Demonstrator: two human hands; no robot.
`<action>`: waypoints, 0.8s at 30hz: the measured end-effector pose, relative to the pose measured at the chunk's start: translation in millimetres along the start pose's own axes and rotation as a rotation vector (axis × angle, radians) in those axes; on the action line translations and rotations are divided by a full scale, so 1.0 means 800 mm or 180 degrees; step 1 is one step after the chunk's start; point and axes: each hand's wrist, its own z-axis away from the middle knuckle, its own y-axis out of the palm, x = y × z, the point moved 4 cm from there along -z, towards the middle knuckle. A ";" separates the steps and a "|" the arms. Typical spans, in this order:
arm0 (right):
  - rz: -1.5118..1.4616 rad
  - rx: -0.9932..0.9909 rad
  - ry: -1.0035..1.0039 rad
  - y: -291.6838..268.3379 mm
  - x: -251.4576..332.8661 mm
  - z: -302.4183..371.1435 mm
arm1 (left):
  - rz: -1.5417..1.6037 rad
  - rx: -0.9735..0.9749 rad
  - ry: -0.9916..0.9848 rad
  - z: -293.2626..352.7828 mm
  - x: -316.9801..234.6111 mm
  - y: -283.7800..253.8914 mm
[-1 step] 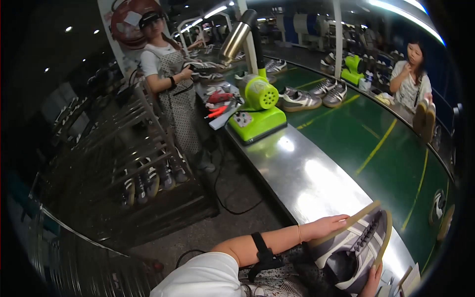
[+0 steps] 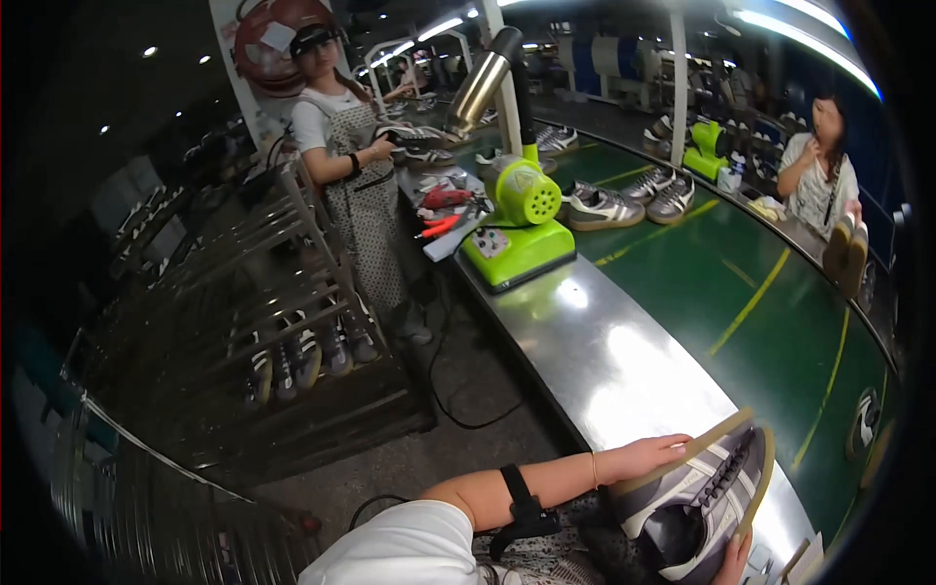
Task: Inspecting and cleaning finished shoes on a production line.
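Note:
Low in the head view, I hold grey sneakers (image 2: 694,480) with white stripes and tan soles. Two sole edges and two toe ends show, so they look like a pair pressed together. My left hand (image 2: 648,456) lies against the outer side by the left sole, its fingers bent over the edge. At the heel end, my right hand (image 2: 733,561) grips from the right; the picture's lower edge cuts it off. The shoes are tilted, toes pointing away over the metal ledge (image 2: 634,370), with dark laces and one dark opening facing up.
Beyond the ledge runs a green conveyor (image 2: 702,283) with several sneakers (image 2: 604,207). A lime-green blower machine (image 2: 522,249) stands on the ledge beside red-handled tools (image 2: 441,226). A shoe rack (image 2: 322,302) stands left. One co-worker (image 2: 356,185) is behind it, another (image 2: 819,171) across the conveyor.
The whole view has shifted slightly, so the surroundings sit a little farther right and lower. Both hands keep their hold on the sneakers.

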 end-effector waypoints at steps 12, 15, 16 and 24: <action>0.0340 -0.0021 -0.0148 -0.005 0.015 -0.006 | 0.0807 0.0376 -0.0206 0.006 -0.029 -0.006; 0.0310 -0.0009 -0.0168 -0.001 0.018 -0.005 | 0.0697 0.0287 -0.0349 0.007 -0.027 -0.009; 0.0245 0.0008 -0.0134 0.002 0.022 -0.003 | 0.0704 0.0296 -0.0349 0.010 -0.029 -0.010; -0.0593 0.0329 -0.0543 -0.033 -0.052 -0.032 | 0.0347 0.0274 -0.0222 0.002 -0.034 -0.003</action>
